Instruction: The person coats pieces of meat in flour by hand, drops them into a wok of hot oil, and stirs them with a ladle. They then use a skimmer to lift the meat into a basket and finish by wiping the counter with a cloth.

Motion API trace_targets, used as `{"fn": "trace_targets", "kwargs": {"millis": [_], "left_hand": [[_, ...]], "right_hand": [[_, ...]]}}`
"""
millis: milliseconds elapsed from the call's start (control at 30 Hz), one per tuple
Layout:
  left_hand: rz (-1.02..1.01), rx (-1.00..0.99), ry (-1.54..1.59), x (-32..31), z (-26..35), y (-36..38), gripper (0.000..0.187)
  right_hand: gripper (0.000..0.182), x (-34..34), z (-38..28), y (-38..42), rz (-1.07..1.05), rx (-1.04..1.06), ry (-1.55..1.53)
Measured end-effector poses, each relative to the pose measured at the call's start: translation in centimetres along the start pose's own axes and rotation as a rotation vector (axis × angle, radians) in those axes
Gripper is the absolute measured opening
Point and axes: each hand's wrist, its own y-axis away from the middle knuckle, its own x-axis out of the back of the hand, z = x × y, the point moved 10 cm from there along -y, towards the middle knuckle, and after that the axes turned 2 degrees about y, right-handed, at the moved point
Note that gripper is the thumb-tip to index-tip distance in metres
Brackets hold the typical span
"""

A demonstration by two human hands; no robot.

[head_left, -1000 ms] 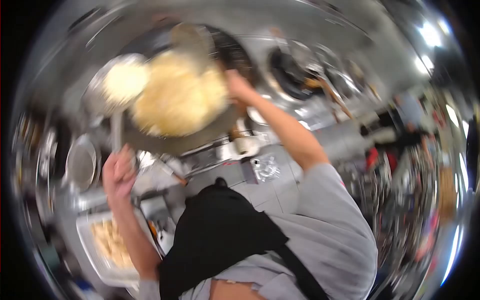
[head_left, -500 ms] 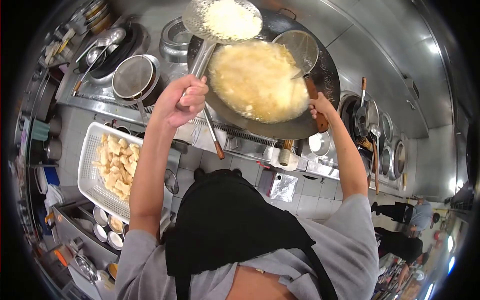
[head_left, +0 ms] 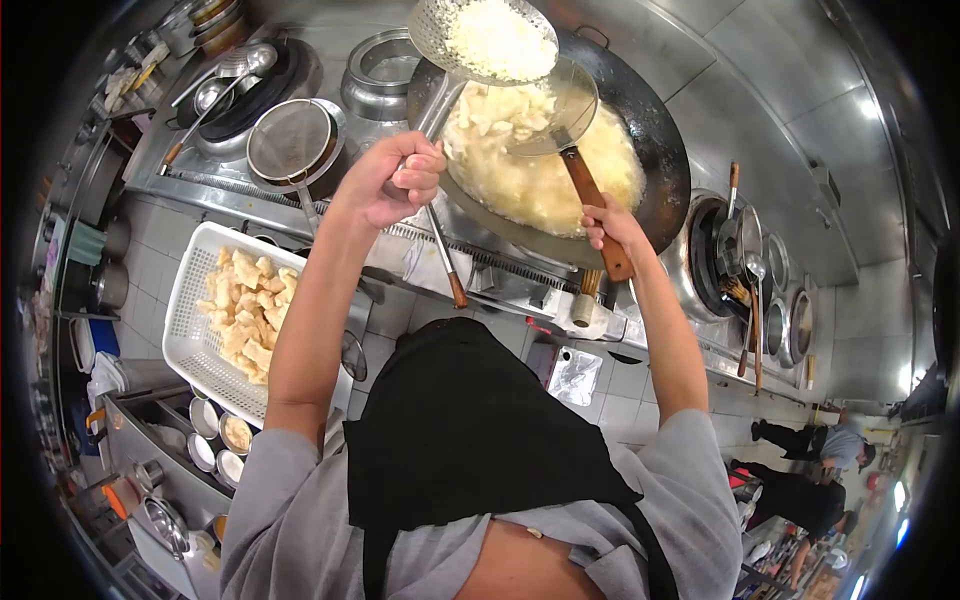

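Note:
My left hand (head_left: 400, 180) is closed round the metal handle of a perforated ladle (head_left: 430, 35), which holds pale crumbly bits (head_left: 500, 40) above the wok's far left edge. In my right hand (head_left: 612, 228) is the wooden handle of a wire strainer (head_left: 575, 105). The strainer's mesh is over the left part of the large dark wok (head_left: 665, 150), beside pale pieces of food (head_left: 505, 112). Bubbling yellowish oil (head_left: 545, 195) fills much of the wok. How far the mesh dips into it is hard to tell.
A white basket (head_left: 185, 335) with pale fried pieces (head_left: 250, 310) is at the left. A round sieve (head_left: 290, 140) and a metal pot (head_left: 382, 75) stand left of the wok. More pans and ladles (head_left: 740, 240) are on the right. Two other people (head_left: 800, 495) are at the lower right.
The strainer has moved left across the wok, and pale pieces now show beside its mesh. My right hand has shifted left and a little down. The view has shifted slightly.

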Motion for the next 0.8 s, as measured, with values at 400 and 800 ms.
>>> {"fn": "trace_targets", "kwargs": {"millis": [400, 800], "left_hand": [[-0.035, 0.018, 0.042, 2.1, 0.0, -1.3, 0.009], [-0.010, 0.014, 0.002, 3.0, 0.1, -0.5, 0.008]], "right_hand": [[0.027, 2.2, -4.0, 7.5, 0.359, 0.160, 0.218], [0.030, 13.8, -4.1, 12.7, 0.703, 0.141, 0.441]]}}
